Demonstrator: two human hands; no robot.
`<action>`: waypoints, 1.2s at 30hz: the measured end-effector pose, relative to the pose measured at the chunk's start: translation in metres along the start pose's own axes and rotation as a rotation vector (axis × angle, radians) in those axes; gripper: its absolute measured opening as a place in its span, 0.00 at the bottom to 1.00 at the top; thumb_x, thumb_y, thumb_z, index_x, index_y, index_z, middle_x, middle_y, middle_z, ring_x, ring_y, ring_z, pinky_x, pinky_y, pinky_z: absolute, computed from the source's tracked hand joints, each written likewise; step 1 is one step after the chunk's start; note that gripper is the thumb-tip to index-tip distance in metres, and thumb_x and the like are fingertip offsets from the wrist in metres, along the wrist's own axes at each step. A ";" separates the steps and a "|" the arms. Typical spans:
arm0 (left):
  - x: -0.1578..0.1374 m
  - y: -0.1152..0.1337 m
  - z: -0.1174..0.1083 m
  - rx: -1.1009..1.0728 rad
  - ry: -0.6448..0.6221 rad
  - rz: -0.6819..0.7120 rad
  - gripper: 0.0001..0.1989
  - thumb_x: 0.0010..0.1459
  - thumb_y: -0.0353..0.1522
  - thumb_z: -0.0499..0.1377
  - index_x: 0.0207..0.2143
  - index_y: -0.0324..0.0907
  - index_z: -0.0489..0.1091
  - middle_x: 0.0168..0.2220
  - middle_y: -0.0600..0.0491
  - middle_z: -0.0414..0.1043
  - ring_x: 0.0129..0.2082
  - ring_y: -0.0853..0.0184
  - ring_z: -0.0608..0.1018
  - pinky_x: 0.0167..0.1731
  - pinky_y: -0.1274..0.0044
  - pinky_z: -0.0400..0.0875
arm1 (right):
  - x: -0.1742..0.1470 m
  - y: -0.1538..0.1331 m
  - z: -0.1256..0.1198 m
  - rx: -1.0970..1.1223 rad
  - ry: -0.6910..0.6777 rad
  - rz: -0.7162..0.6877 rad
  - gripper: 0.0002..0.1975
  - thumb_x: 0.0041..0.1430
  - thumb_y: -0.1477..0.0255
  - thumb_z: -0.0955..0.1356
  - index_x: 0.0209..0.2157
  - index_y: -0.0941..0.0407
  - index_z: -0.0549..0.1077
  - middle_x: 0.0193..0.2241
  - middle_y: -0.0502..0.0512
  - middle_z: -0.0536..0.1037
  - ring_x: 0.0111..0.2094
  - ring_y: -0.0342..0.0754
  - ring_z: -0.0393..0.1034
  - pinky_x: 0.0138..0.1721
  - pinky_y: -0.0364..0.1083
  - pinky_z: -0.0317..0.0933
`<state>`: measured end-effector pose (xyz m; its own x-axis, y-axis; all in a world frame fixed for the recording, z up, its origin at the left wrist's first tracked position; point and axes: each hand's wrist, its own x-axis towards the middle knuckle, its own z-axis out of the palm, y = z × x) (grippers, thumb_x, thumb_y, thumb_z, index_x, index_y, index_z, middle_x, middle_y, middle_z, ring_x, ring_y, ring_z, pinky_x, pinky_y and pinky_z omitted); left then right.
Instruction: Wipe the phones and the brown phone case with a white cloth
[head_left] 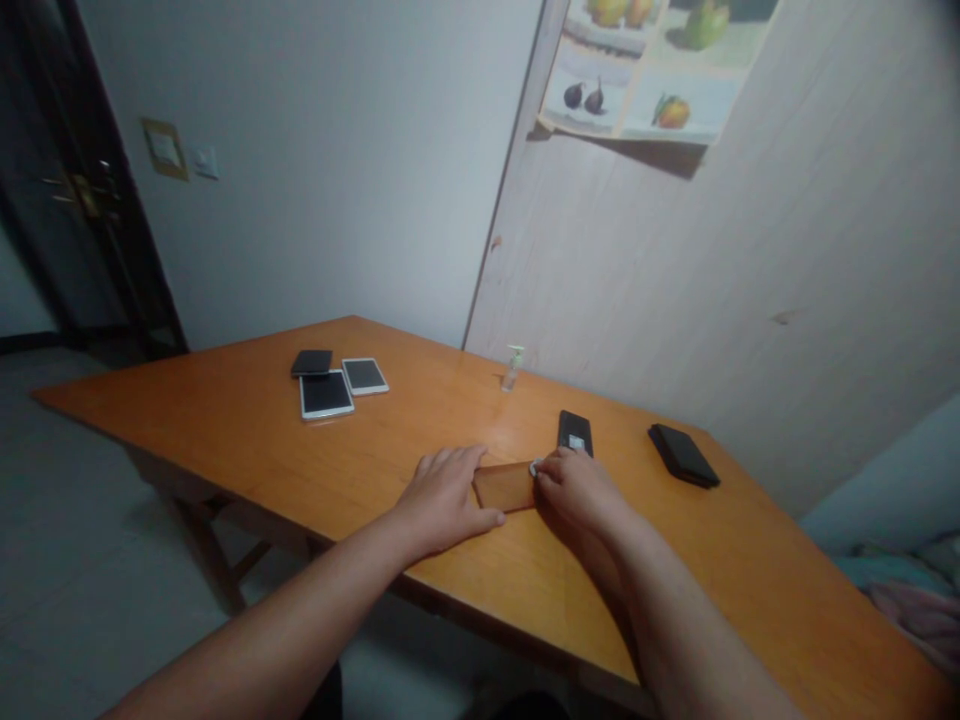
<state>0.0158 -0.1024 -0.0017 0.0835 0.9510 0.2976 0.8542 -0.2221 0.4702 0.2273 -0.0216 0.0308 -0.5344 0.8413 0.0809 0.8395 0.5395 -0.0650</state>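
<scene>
A flat brown rectangular thing (506,488), its surface smooth like a phone or a leather case, lies on the wooden table near the front edge. My left hand (446,500) grips its left end, thumb on the near side and fingers on the far side. Over its right end, my right hand (577,490) is closed on a small whitish piece (535,468), perhaps a wipe, mostly hidden by the fingers. Just beyond the right hand lies a black device (575,430) with a pale label, partly covered by that hand.
At the left of the table (420,420) lie two white-framed tablets (327,394) and a dark flat case (312,362). A clear pump bottle (511,370) stands by the wall. To the right is a black folded wallet-like item (684,455).
</scene>
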 end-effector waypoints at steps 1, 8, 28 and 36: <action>0.000 0.000 0.000 0.000 0.000 0.003 0.42 0.46 0.50 0.67 0.61 0.45 0.61 0.56 0.46 0.70 0.57 0.49 0.69 0.56 0.62 0.62 | -0.001 -0.003 0.001 0.031 -0.004 -0.043 0.14 0.65 0.70 0.62 0.40 0.54 0.81 0.41 0.59 0.78 0.43 0.53 0.69 0.44 0.48 0.57; 0.000 0.000 -0.001 -0.016 -0.016 -0.007 0.41 0.46 0.49 0.67 0.61 0.47 0.60 0.55 0.46 0.70 0.57 0.49 0.70 0.55 0.63 0.62 | -0.002 -0.029 0.006 0.130 -0.020 -0.240 0.16 0.68 0.65 0.61 0.49 0.47 0.78 0.44 0.55 0.77 0.45 0.52 0.67 0.48 0.48 0.56; 0.001 -0.001 0.000 -0.015 -0.001 0.004 0.41 0.46 0.50 0.66 0.59 0.46 0.62 0.55 0.46 0.71 0.55 0.49 0.70 0.53 0.62 0.63 | -0.002 0.028 -0.002 0.265 -0.189 0.089 0.06 0.54 0.75 0.68 0.33 0.54 0.78 0.28 0.50 0.78 0.29 0.45 0.68 0.30 0.42 0.54; 0.001 -0.001 0.000 0.003 -0.006 0.005 0.41 0.46 0.50 0.66 0.59 0.45 0.62 0.55 0.46 0.70 0.56 0.49 0.70 0.53 0.63 0.63 | 0.002 0.014 0.002 0.174 -0.065 0.150 0.06 0.55 0.73 0.69 0.35 0.55 0.78 0.33 0.56 0.79 0.34 0.48 0.69 0.32 0.43 0.52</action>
<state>0.0151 -0.1015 -0.0019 0.0911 0.9513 0.2946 0.8554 -0.2262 0.4659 0.2381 -0.0122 0.0281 -0.4147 0.9099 -0.0060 0.8833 0.4010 -0.2427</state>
